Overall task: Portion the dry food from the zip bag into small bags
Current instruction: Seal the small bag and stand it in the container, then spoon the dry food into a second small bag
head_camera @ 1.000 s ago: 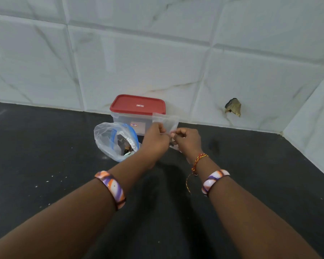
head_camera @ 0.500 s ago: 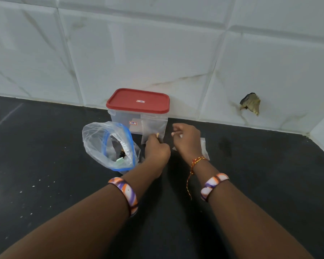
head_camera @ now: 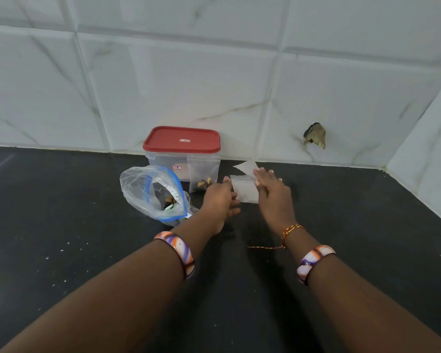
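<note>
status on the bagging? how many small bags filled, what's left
Done: one filled small bag stands propped against the red-lidded container. In hand: the right hand rests on the empty small bags, picking up the next; the left hand is open beside them. Left: the zip bag lies open with food still inside.

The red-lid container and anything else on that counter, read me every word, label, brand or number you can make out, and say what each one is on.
No text can be read here.
Small white mark on the red lid: too small and blurred to read.
Red-bordered sticker on the clear container: characters blurred, unreadable.
Zip bag, small bags: no print visible.
</note>
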Available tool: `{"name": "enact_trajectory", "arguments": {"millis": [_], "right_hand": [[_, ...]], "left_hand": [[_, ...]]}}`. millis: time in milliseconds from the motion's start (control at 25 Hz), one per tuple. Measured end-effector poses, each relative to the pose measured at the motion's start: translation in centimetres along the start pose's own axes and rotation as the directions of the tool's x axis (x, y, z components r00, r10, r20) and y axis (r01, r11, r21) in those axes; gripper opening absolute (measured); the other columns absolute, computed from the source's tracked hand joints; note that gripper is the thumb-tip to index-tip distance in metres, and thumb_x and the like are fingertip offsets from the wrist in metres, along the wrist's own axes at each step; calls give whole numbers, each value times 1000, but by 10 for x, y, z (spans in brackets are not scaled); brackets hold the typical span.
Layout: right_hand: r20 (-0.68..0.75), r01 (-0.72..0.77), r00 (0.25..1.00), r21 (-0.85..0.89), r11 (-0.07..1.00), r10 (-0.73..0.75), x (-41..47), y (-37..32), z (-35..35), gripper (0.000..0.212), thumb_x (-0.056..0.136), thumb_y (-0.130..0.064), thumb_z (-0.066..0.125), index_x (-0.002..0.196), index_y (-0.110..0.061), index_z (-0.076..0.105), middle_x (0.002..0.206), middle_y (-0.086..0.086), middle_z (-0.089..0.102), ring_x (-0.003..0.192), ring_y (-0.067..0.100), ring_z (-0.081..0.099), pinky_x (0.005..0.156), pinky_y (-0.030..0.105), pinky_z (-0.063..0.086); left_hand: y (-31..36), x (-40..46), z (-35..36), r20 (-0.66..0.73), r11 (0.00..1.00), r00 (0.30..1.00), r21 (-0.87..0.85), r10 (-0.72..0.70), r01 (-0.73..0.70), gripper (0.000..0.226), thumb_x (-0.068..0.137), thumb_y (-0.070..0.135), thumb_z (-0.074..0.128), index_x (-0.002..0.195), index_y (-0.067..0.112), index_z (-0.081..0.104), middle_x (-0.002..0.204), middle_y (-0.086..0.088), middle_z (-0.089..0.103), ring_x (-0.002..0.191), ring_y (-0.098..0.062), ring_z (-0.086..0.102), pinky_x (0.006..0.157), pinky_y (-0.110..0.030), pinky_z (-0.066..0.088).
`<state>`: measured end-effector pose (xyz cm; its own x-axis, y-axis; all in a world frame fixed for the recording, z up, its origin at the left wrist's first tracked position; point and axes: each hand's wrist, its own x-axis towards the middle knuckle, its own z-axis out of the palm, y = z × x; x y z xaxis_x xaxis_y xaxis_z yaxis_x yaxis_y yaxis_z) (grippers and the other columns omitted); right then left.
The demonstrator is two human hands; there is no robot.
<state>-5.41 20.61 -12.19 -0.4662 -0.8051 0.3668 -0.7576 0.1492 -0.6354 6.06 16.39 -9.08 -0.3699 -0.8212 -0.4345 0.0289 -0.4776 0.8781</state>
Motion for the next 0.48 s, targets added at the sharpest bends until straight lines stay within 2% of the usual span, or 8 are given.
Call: {"name": "enact_trajectory", "arguments": {"millis": [80, 160, 280, 360, 480], "right_hand": [[8, 143, 990, 28, 989, -143, -13, -6, -15, 37, 96, -7, 44, 132, -16, 52, 147, 8, 40, 142, 15, 21, 116, 30, 14], [34, 263, 964, -14, 965, -262, -26, -11, -26, 39, 95, -4, 46, 130, -20, 54, 147, 6, 39, 139, 10, 15, 115, 27, 15], [43, 348, 938, -119, 930, -345, -36, -21, -38, 42, 93, -1, 48, 130, -21, 55, 148, 6, 38, 138, 11, 14, 112, 27, 17], [29, 348, 938, -110, 931, -347, -43, -36, -43, 44, 90, 2, 50, 128, -19, 57, 147, 7, 40, 138, 11, 16, 112, 27, 20], [0, 209, 978, 9, 978, -209, -54, -71, -47, 52, 81, 12, 46, 123, -15, 61, 144, 7, 44, 141, 14, 23, 114, 25, 21]], "left_hand": [[9, -13, -3, 39, 991, 999, -137, 10, -5, 42, 99, 39, 36, 121, 6, 49, 103, -12, 58, 95, -23, 58, 78, -33, 52], [19, -26, -8, 45, 977, 998, -209, 50, -39, 33, 99, 36, 39, 109, 8, 53, 92, -10, 60, 81, -20, 60, 72, -30, 53], [34, -43, -19, 29, 985, 994, -140, 103, -98, 13, 95, 12, 48, 85, 10, 57, 89, -11, 61, 70, -17, 58, 60, -24, 55], [40, -55, -30, 55, 986, 989, -100, 140, -135, 16, 91, 2, 50, 77, 7, 55, 80, -10, 59, 66, -17, 57, 48, -22, 54], [47, -74, -49, 75, 977, 976, -85, 204, -197, 17, 87, -4, 54, 72, 4, 53, 76, -14, 59, 62, -19, 57, 38, -20, 52]]}}
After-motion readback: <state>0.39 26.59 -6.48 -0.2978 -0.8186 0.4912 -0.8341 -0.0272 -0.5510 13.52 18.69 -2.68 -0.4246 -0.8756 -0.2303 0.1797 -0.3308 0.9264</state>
